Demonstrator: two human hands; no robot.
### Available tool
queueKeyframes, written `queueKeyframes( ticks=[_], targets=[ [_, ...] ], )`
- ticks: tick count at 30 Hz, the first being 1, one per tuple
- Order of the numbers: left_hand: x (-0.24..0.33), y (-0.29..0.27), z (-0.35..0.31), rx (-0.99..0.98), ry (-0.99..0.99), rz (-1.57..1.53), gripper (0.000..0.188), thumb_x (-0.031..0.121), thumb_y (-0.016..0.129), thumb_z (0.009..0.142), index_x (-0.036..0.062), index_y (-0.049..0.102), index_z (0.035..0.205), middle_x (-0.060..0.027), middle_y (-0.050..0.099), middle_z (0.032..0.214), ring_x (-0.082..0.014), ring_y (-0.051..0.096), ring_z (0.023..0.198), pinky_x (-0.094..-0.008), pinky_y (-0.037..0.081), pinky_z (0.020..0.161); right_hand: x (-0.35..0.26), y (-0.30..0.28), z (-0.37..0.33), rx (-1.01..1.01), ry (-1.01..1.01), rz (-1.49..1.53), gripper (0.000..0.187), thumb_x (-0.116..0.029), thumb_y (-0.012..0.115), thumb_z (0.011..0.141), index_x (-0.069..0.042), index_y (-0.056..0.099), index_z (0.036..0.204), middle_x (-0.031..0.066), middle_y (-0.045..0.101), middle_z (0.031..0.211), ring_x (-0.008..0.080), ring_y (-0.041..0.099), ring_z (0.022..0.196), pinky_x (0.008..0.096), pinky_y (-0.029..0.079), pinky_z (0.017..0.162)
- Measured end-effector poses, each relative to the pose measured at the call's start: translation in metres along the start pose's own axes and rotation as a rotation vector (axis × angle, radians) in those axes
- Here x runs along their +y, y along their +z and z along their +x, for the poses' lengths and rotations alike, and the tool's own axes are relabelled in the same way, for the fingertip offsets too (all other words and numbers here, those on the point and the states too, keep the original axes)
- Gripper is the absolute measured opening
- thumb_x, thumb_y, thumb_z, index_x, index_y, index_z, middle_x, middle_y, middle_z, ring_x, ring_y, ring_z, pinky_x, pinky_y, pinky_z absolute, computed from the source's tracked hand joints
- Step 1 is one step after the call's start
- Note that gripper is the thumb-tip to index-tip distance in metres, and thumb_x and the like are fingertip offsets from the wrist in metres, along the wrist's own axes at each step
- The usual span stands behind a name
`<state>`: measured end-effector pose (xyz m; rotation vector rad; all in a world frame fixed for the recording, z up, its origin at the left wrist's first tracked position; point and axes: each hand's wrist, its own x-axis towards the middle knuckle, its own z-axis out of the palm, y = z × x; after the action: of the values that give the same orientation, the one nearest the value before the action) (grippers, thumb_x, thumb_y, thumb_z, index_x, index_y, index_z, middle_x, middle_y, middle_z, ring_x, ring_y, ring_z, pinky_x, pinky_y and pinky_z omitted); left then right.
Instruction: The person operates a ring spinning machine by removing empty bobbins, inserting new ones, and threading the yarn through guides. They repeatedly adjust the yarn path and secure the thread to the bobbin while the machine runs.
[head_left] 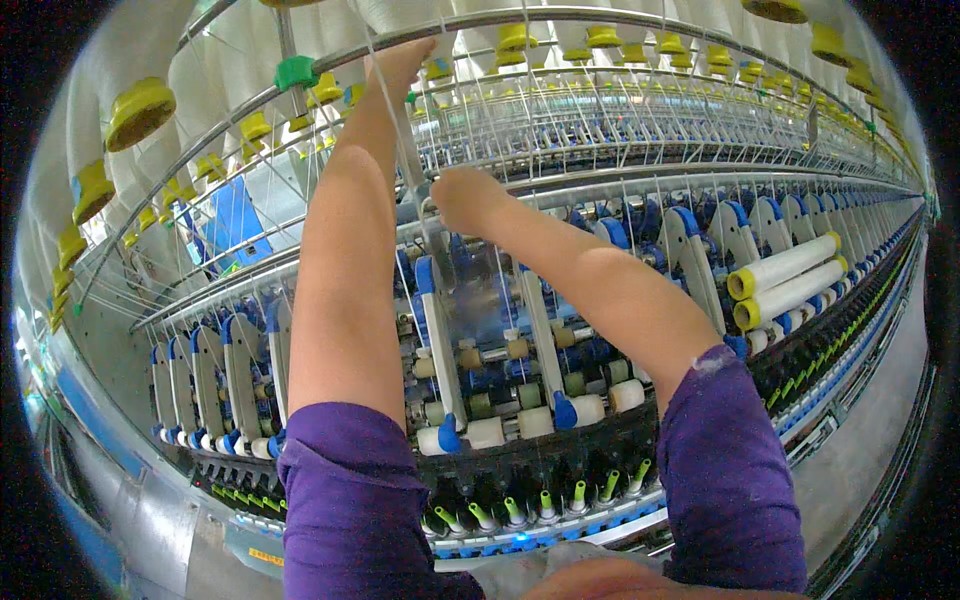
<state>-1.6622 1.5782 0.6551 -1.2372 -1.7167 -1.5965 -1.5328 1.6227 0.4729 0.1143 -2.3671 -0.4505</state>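
Note:
My left hand is raised high, level with the curved metal rail; its fingers are too small and partly hidden to make out their grip. Lower and to the right, my right hand is closed beside a metal guide bar. A white strand of roving hangs between the two hands and runs down toward the right one. What the right fingers pinch is hidden. Below them stand the blue-tipped drafting arms of a spinning frame, over white rollers.
White roving bobbins with yellow ends hang overhead, and a green clamp grips the rail. Two white rolls with yellow ends rest on the drafting arms at right. Several green-tipped spindles line the machine's lower front.

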Motion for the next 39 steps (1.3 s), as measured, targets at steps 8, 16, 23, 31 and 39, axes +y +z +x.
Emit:
queueKeyframes(
  ticks=[8,16,23,31,39],
  targets=[
    [0.001,-0.024,-0.037,-0.152,0.224,0.892,0.052,0.044,0.061,0.079,0.0003,0.055,0.107,-0.0149,0.056,0.093,-0.0232,0.056,0.085,-0.0325,0.045,0.069,0.008,0.023,-0.001,0.254,-0.148,-0.104,0.013,-0.012,0.051,0.081,-0.004,0.059,0.088,0.0138,0.063,0.082,0.0310,0.065,0.079,0.0416,0.053,0.067],
    [-0.036,-0.028,-0.220,0.048,-0.175,-0.310,0.031,0.015,0.059,0.079,-0.0028,0.060,0.104,-0.0095,0.063,0.094,-0.0162,0.056,0.081,-0.0288,0.044,0.074,-0.008,0.017,-0.059,0.255,0.232,0.409,0.018,-0.020,0.063,0.075,-0.004,0.062,0.083,0.0130,0.063,0.079,0.0270,0.063,0.077,0.0392,0.049,0.068],
    [-0.050,-0.004,-0.275,-0.160,-0.504,-0.550,0.023,0.006,0.054,0.082,-0.0028,0.058,0.103,-0.0070,0.061,0.088,-0.0140,0.056,0.073,-0.0251,0.045,0.063,-0.039,-0.002,-0.076,0.055,0.294,0.690,0.017,-0.024,0.066,0.073,-0.007,0.066,0.078,0.0107,0.066,0.075,0.0251,0.064,0.068,0.0368,0.051,0.064],
    [-0.044,-0.023,-0.295,-0.265,-0.481,-0.238,0.016,0.017,0.058,0.081,0.0020,0.064,0.081,-0.0024,0.054,0.061,-0.0109,0.046,0.048,-0.0246,0.035,0.044,-0.024,-0.025,-0.058,-0.353,0.410,1.008,0.032,-0.029,0.060,0.080,0.002,0.065,0.079,0.0092,0.064,0.071,0.0141,0.062,0.058,0.0243,0.053,0.055],
    [-0.024,-0.041,-0.326,-0.842,-0.478,0.094,0.016,0.017,0.054,0.085,0.0040,0.063,0.087,-0.0024,0.058,0.064,-0.0079,0.044,0.049,-0.0239,0.033,0.043,-0.028,0.012,-0.054,-0.435,0.421,0.841,0.026,-0.026,0.061,0.083,-0.001,0.063,0.081,0.0091,0.064,0.070,0.0145,0.063,0.061,0.0280,0.054,0.053]
  ],
)
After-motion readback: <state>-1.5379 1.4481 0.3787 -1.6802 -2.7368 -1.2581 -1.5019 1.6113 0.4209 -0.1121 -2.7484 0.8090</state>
